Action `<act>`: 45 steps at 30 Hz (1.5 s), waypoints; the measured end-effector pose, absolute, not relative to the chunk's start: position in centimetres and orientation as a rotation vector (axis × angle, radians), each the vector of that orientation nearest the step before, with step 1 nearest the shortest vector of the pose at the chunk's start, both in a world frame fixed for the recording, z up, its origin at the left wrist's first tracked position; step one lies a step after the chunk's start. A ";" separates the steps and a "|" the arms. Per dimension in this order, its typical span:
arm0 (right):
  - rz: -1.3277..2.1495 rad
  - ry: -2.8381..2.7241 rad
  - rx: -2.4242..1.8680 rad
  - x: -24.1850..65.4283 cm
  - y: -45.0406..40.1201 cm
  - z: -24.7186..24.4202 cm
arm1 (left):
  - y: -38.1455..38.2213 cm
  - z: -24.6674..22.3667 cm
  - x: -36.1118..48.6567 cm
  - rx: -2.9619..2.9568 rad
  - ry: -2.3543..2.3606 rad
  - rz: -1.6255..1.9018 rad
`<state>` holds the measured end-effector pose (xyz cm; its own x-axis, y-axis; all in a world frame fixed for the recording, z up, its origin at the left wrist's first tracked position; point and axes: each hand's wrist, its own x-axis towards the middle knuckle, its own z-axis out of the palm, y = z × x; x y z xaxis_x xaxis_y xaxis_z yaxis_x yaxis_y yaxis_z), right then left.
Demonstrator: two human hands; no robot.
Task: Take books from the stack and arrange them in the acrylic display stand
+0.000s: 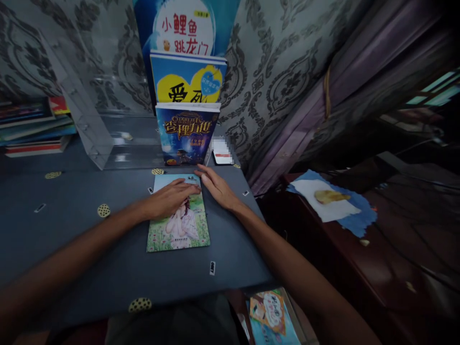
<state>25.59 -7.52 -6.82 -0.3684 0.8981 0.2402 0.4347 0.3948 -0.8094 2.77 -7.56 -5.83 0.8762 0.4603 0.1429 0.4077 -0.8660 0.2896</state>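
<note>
A thin book [179, 235] with a girl and a flowery meadow on its cover lies flat on the grey table. Across its upper half rests my left hand [171, 197], fingers stretched out to the right and partly hiding the picture. My right hand [217, 188] is just past the book's upper right edge, fingers extended and apart, near the foot of a dark blue book [189, 134]. That book stands upright in a clear stepped rack [132, 160]. Behind it rise a blue and yellow book [187, 79] and a taller blue book [187, 24].
Stacked books [36, 127] lie at the far left. A small white card-like item [222, 151] sits right of the rack. Books [273, 316] lie below the table's front edge. A dark red bench [341, 258] with a blue and white cloth [323, 191] stands right, beside a purple curtain [298, 100].
</note>
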 end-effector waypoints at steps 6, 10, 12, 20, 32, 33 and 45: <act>0.832 -1.996 -1.141 25.5 -7.6 -6.7 | -10.0 -5.1 2.6 2.739 0.550 0.268; 0.811 -2.006 -1.157 25.5 -7.6 -6.6 | -11.6 -4.6 2.7 2.690 0.508 0.246; 0.805 -2.008 -1.157 25.5 -7.7 -6.6 | -12.4 -4.4 2.7 2.649 0.493 0.234; 0.816 -2.003 -1.157 25.4 -7.9 -6.5 | -14.7 -4.1 2.6 2.586 0.390 0.220; 0.807 -2.012 -1.147 25.4 -8.0 -6.6 | -15.7 -3.8 2.2 2.556 0.340 0.200; 0.807 -2.016 -1.145 25.4 -8.0 -6.6 | -15.8 -3.9 2.2 2.559 0.332 0.198; 0.776 -2.052 -1.129 25.4 -7.9 -6.9 | -18.1 -4.4 -2.0 2.479 0.458 0.268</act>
